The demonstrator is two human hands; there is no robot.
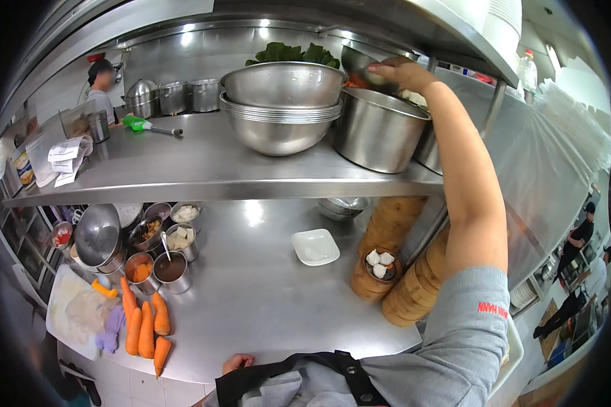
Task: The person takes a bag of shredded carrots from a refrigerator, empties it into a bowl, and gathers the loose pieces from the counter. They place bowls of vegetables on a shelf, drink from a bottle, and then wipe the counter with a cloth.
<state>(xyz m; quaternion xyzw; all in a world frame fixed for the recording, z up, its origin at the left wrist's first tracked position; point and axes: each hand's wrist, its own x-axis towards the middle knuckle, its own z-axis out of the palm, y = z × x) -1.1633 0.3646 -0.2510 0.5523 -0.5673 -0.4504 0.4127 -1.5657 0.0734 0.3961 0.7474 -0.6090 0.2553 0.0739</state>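
Note:
My right hand point(406, 73) is raised to the upper shelf, its fingers closed at the rim of a tilted metal bowl point(361, 60). Something orange shows below that bowl, mostly hidden. A deep steel pot point(381, 132) stands right under the hand. Down at the counter's front edge, my left hand point(237, 363) rests beside my apron, partly covered, with its visible fingers loosely extended and nothing seen in them. On the counter lie several carrots point(146, 329), and a white square dish point(316, 247) sits farther back.
Stacked metal bowls point(282, 129) and a green-handled torch point(142, 124) occupy the shelf point(204, 159). Bamboo steamers point(414, 298) crowd the right, one with white dumplings point(380, 263). Ingredient pots point(173, 271) and a cutting board point(64, 305) stand left. Other people are in the background.

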